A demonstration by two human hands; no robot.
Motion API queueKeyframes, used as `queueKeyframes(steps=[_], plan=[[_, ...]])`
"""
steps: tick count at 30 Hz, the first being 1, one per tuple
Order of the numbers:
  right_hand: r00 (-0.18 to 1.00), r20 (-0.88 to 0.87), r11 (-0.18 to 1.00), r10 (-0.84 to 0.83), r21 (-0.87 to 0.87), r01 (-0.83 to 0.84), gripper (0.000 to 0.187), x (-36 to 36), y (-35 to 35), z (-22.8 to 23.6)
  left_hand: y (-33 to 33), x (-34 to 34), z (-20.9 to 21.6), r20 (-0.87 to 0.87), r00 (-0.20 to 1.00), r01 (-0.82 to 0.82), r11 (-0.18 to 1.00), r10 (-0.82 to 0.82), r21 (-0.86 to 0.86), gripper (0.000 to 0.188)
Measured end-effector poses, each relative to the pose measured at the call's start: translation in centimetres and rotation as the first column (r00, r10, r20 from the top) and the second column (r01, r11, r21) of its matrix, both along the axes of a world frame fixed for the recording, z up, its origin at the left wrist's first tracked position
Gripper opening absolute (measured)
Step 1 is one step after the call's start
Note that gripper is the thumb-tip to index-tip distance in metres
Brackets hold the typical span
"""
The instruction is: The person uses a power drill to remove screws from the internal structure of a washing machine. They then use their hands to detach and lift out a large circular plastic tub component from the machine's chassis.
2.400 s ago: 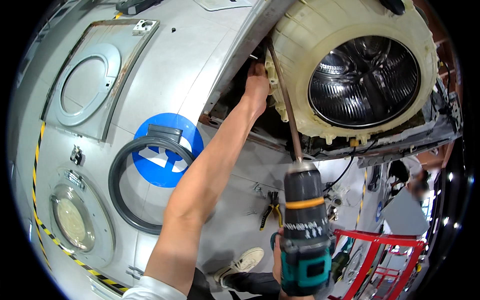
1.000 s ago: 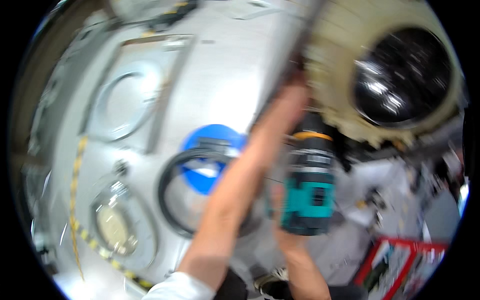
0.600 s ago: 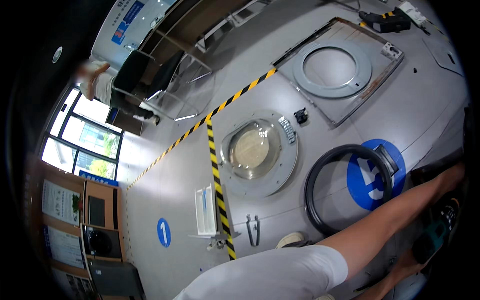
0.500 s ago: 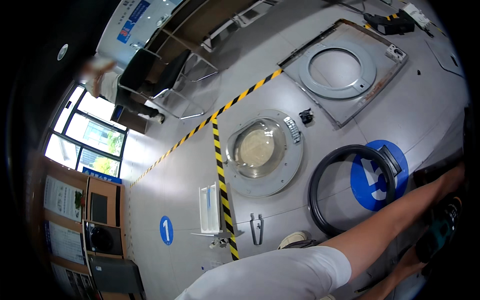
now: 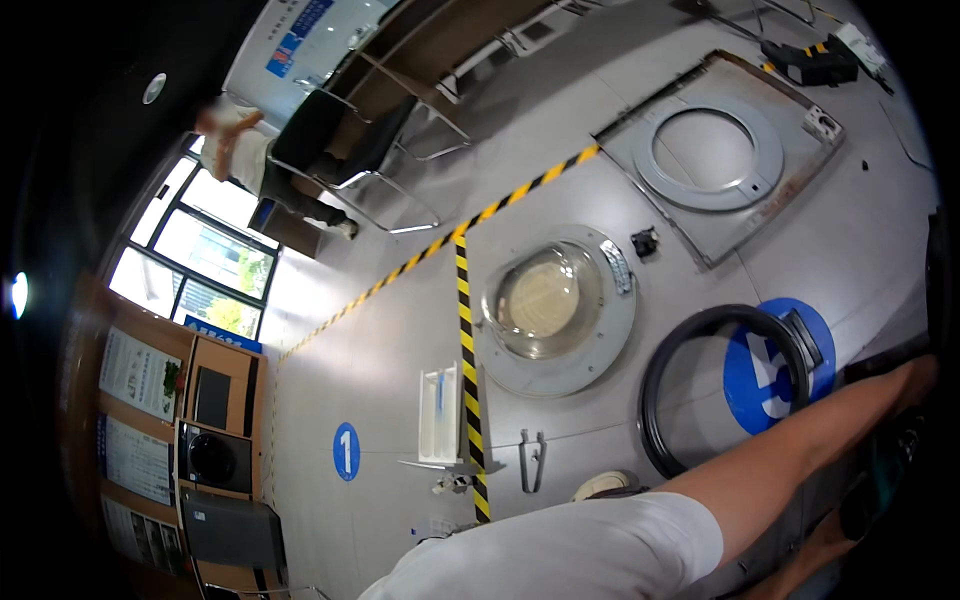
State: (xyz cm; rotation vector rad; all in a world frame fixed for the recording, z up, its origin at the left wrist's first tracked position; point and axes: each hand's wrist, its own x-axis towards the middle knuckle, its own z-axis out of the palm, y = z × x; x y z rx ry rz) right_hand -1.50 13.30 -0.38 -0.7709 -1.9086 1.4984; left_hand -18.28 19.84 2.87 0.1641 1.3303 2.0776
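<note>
One long teal-and-black plastic drill (image 5: 884,480) is gripped by the nearer right hand (image 5: 836,536), its axis slanted toward the left hand (image 5: 920,380), whose closure cannot be told.

There are one drill (image 5: 886,470), one black ring (image 5: 651,400) and two blue discs (image 5: 346,452).

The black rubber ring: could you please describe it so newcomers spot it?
On the tiled floor, a blue disc lies beside the left forearm. The black rubber ring lies partly over it, a dark hoop unlike the grey door and panel.
</note>
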Motion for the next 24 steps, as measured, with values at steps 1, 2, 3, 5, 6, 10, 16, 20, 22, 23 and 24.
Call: queueKeyframes(steps=[1,2,3,5,6,10,16,20,22,23,24], plan=[[1.0,0.01,1.0,-0.011,0.008,0.011,0.034,0.6,0.4,0.6,0.2,0.4,0.4,0.009,1.0,0.007,1.0,-0.007,0.022,0.047],[0.999,0.009,0.999,-0.046,0.019,0.046,0.033,1.2,0.7,1.4,0.5,1.1,0.7,0.012,1.0,0.023,0.999,-0.024,0.045,0.047],[0.996,-0.005,0.996,-0.085,0.022,0.085,0.033,1.8,0.6,2.3,1.0,1.8,1.2,0.008,0.999,0.041,0.997,-0.042,0.067,0.047],[0.992,-0.036,0.986,-0.123,0.107,0.126,0.032,2.8,0.2,3.9,1.7,1.8,1.0,0.005,1.0,0.024,0.995,-0.024,0.101,0.047],[0.99,-0.044,0.973,-0.137,0.183,0.143,0.031,3.4,-0.3,4.5,2.0,1.8,0.5,0.014,1.0,0.023,0.993,-0.025,0.115,0.048],[0.967,0.177,0.819,-0.184,0.572,0.051,0.065,2.7,-0.7,6.3,3.5,0.8,-0.6,0.07,0.996,0.037,0.973,-0.054,0.226,0.048],[0.992,0.019,0.989,-0.127,0.076,0.125,0.072,1.5,-1.3,5.9,4.8,0.2,-0.5,0.006,1.0,0.025,0.95,-0.028,0.311,0.049],[0.985,0.099,0.853,-0.14,0.518,0.069,0.071,2.2,-0.9,6.7,5.0,0.4,-1.0,0.143,0.987,0.012,0.927,-0.07,0.376,0.05],[0.979,0.165,0.778,-0.122,0.628,-0.009,0.073,1.9,-0.9,7.6,4.9,0.5,-1.1,0.142,0.988,0.007,0.922,-0.067,0.387,0.051],[0.969,0.21,0.754,-0.129,0.656,-0.041,0.076,1.8,-1.1,8.2,4.8,0.6,-1.1,0.143,0.987,0.007,0.921,-0.068,0.389,0.051],[0.955,0.264,0.73,-0.138,0.679,-0.083,0.079,1.6,-1.1,8.7,4.8,0.6,-1.1,0.143,0.988,0.003,0.919,-0.065,0.395,0.051]])
